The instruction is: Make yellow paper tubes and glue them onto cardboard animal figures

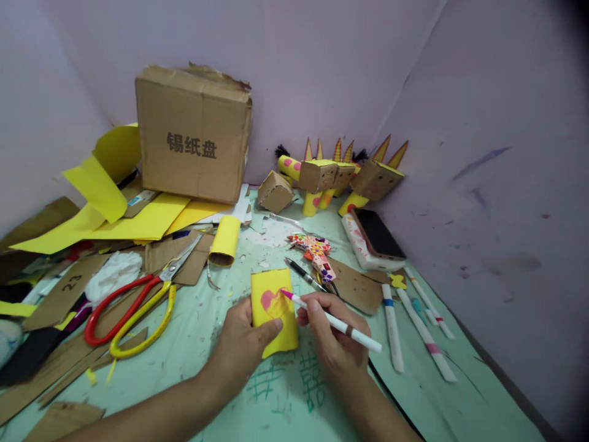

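Fingers and thumb of the person's left hand [243, 344] clasp a yellow, paper-covered, roughly rectangular piece [276, 310], the thumb lying across its front face. The yellow piece is raised before the person at the middle of the view, above a pale green tabletop [267, 423] marked with green scribbles. On its face is a heart-like outline, its left lobe filled with pink. The right hand [335, 344] has its grip closed around a slim white marker with a brown band and pink tip [340, 324], the tip meeting the drawing near its upper right.

Just beyond the yellow piece lie a black pen [301, 271] and a flat brown cardboard piece [356, 285]. To the left, a yellow paper-wrapped cardboard tube [225, 236] rests near large scissors with red and yellow handles [166, 277]. To the right of the right hand lie a white marker with a blue band [392, 328] and one with a pink band [427, 337]. Farther back, yellow-and-brown cardboard animal figures with pointed ears [317, 177] stand right of a brown cardboard box [193, 141].
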